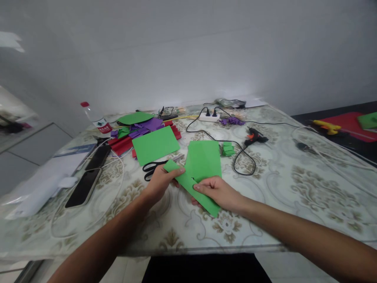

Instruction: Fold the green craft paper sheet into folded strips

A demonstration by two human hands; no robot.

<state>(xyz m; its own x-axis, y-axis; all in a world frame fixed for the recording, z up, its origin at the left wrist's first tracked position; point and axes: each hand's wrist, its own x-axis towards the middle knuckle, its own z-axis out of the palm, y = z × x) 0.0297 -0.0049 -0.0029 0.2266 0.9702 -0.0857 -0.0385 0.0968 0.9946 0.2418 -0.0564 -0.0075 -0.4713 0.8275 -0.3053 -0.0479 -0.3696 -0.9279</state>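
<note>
Both my hands hold a folded strip of green paper (188, 182) just above the table, near its front edge. My left hand (160, 182) pinches the strip's far left end between thumb and fingers. My right hand (219, 192) grips the strip's middle and lower part, thumb on top. A larger green sheet (204, 157) lies flat right behind the strip. Black-handled scissors (154, 167) rest on the table just beyond my left hand.
Another green sheet (155, 144) lies over red and purple paper scraps (141, 131). Two phones (85, 184) sit left, a black glue gun (255, 137) and its cord right, a power strip (209, 116) behind. A stack of small green pieces (227, 149), a bottle (96, 118).
</note>
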